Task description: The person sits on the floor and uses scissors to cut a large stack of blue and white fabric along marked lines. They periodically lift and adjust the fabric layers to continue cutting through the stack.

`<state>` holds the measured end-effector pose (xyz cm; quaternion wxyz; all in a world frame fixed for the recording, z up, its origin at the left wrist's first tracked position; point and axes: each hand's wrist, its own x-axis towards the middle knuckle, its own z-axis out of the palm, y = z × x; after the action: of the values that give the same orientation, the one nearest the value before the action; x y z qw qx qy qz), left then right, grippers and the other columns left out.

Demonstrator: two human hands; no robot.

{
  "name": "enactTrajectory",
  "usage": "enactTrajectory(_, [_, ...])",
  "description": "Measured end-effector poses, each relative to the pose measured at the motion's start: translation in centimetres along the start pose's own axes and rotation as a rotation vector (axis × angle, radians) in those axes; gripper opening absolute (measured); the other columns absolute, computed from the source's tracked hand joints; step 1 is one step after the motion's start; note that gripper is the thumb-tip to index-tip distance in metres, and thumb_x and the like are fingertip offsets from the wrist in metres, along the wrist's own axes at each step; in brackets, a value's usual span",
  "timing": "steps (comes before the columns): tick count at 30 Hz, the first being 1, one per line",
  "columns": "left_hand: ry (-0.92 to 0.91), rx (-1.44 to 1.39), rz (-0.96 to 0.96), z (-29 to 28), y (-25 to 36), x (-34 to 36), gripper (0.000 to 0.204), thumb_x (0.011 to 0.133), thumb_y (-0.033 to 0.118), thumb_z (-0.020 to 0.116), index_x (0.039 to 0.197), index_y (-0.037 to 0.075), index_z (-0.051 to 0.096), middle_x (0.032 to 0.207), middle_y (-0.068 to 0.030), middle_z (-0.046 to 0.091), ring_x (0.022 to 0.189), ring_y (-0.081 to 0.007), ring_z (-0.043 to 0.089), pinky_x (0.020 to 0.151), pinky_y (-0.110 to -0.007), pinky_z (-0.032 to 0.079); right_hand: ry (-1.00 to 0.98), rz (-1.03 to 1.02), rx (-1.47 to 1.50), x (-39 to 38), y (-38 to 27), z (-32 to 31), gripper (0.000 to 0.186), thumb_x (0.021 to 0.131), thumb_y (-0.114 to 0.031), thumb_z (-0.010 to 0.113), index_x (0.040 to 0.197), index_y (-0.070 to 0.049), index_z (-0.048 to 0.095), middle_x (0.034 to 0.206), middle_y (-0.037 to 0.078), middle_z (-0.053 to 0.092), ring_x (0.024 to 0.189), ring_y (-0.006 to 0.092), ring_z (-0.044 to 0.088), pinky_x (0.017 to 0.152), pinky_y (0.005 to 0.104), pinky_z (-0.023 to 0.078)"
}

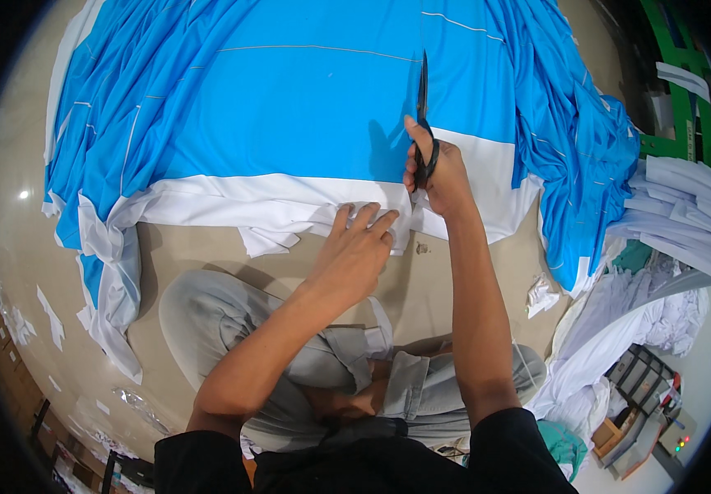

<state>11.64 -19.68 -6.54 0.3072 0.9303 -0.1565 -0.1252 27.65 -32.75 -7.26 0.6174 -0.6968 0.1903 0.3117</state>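
Observation:
A wide blue cloth (289, 107) with a white border (248, 198) lies spread on the floor before my crossed legs, gathered in folds at both sides. Thin pale lines run across the blue. My right hand (442, 169) grips a pair of black scissors (423, 107) by the handles, blades pointing away from me over the blue part. A slit divides the white border just below the scissors. My left hand (358, 251) rests with fingers apart on the white border, left of that slit.
White fabric heaps (660, 313) are piled at the right, beside a green metal frame (693, 115). Small white scraps (542, 295) lie about the beige floor (199, 247). A dark drawer unit (642, 380) stands at the lower right, and brown boxes (9, 387) are at the lower left.

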Motion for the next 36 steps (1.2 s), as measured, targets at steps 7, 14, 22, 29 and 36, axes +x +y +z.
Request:
enactTrajectory(7, [0.011,-0.002,0.000,-0.1,0.1,0.0,0.030,0.077,0.000,0.064,0.106,-0.005,0.071,0.151,-0.0127,0.051,0.140,-0.0328,0.042,0.117,-0.053,0.030,0.022,-0.013,0.019,1.2,-0.9,0.5,0.051,0.082,-0.051,0.084,0.075,-0.008,0.055,0.059,0.003,0.053,0.046,0.0166,0.056,0.042,0.0306,0.042])
enactTrajectory(14, [0.006,0.010,-0.002,0.0,0.0,-0.1,0.031,0.077,0.001,0.064,0.106,-0.005,0.071,0.151,-0.0128,0.050,0.140,-0.0327,0.042,0.117,-0.052,0.030,0.013,-0.044,0.027,2.2,-1.9,0.8,0.052,0.084,-0.050,0.083,0.076,-0.007,0.055,0.062,0.003,0.054,0.047,0.0164,0.056,0.042,0.0308,0.043])
enactTrajectory(22, [0.001,0.014,-0.001,0.0,-0.1,0.0,0.030,0.077,0.002,0.064,0.106,-0.004,0.071,0.151,-0.0122,0.050,0.141,-0.0321,0.042,0.117,-0.052,0.030,0.004,-0.059,-0.054,3.7,-2.5,0.5,0.055,0.081,-0.055,0.084,0.077,-0.007,0.056,0.065,0.005,0.055,0.051,0.0167,0.058,0.046,0.0300,0.046])
enactTrajectory(29, [0.017,0.017,0.000,0.1,0.0,0.0,0.031,0.077,0.002,0.065,0.106,-0.004,0.071,0.151,-0.0117,0.050,0.141,-0.0320,0.042,0.117,-0.053,0.030,0.018,-0.091,-0.087,5.2,-3.5,0.5,0.057,0.079,-0.057,0.084,0.078,-0.007,0.057,0.064,0.005,0.056,0.051,0.0165,0.059,0.045,0.0291,0.047])
enactTrajectory(36, [0.021,0.039,0.001,0.1,0.0,0.0,0.034,0.076,0.004,0.066,0.110,-0.004,0.070,0.151,-0.0112,0.050,0.141,-0.0319,0.041,0.117,-0.053,0.030,0.001,-0.094,-0.025,5.9,-5.1,0.6,0.052,0.079,-0.053,0.086,0.078,-0.009,0.058,0.061,0.003,0.056,0.049,0.0141,0.058,0.044,0.0272,0.047])
